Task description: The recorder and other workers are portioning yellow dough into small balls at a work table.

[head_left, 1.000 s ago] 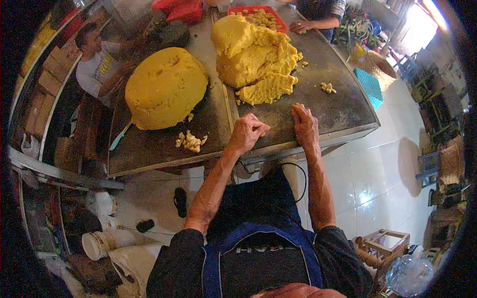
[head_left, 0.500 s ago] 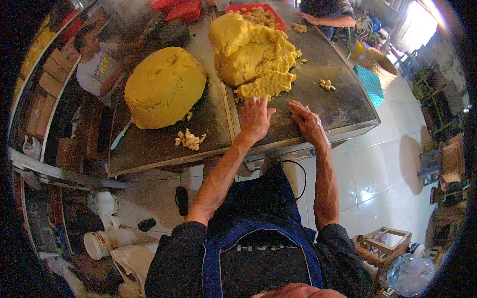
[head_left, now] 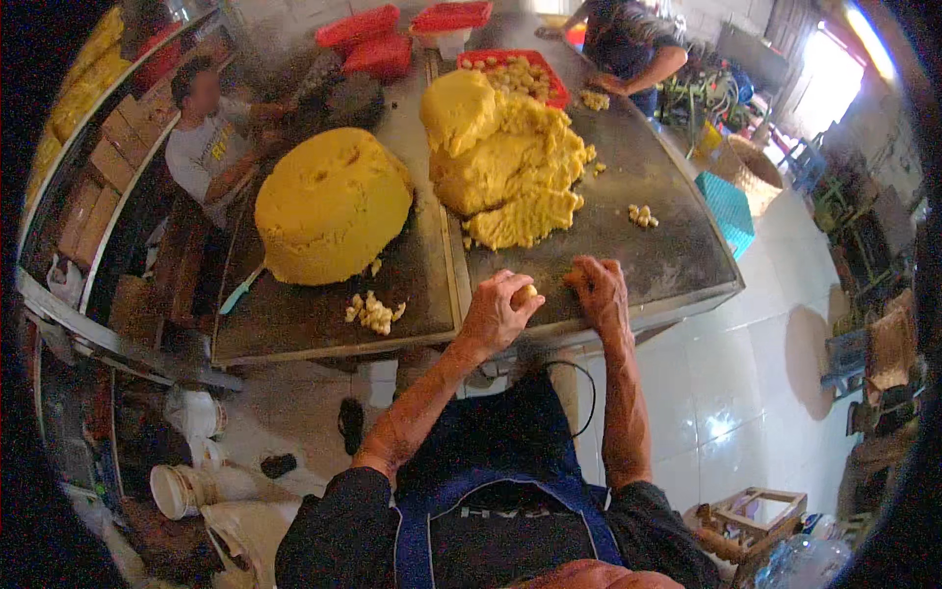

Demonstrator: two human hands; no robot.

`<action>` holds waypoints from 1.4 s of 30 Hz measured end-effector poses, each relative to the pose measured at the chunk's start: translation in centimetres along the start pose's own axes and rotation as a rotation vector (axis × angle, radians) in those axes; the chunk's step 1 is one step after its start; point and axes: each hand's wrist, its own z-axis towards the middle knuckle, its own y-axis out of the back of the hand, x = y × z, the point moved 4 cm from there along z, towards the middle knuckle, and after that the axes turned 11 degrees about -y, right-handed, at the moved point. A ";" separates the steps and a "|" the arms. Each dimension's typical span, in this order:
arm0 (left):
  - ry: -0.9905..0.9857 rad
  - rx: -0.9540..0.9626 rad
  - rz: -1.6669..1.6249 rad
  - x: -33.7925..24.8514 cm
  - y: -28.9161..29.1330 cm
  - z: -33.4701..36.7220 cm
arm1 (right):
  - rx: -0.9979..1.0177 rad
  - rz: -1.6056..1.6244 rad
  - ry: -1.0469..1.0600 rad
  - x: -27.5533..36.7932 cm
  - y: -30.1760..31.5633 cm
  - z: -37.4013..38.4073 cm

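Along the near edge of the dark tabletop [head_left: 677, 265], both forearms reach up and away from the body, elbows bent and slightly out. The left forearm [head_left: 422, 398] slants inward to the right, ending in the left hand [head_left: 496, 314], its back turned up and its fingers curled. Thumb and forefinger are nearly closed, with a small pale-yellow piece [head_left: 531, 292] showing between them, just above the table. The right forearm [head_left: 626, 412] runs almost straight forward; the right hand [head_left: 602, 293] sits to the right of the left one, well clear of it, wrist arched, fingers bent and tips pointing down and left. Those fingertips are blurred, and I cannot tell whether they have hold of anything or touch the surface.

Beyond the hands lies a large, broken mass of yellow dough [head_left: 510, 182], its ragged near end closest to the left hand. To its left stands a smooth yellow mound [head_left: 334, 211]. A cluster of pale pieces [head_left: 375, 314] lies near left, and a smaller cluster [head_left: 644, 215] farther right. At the far side, a red tray [head_left: 560, 93] holds rounded pieces.
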 end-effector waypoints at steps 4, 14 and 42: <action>-0.144 -0.061 0.148 1.1 2.2 12.5 | -0.027 -0.006 0.006 0.3 0.1 -0.5; -0.349 -0.664 0.296 2.5 11.1 16.8 | -0.076 -0.119 0.107 1.3 0.8 -1.3; 0.536 0.191 0.522 14.1 18.4 -8.7 | -0.118 0.137 0.053 -2.1 1.3 -0.4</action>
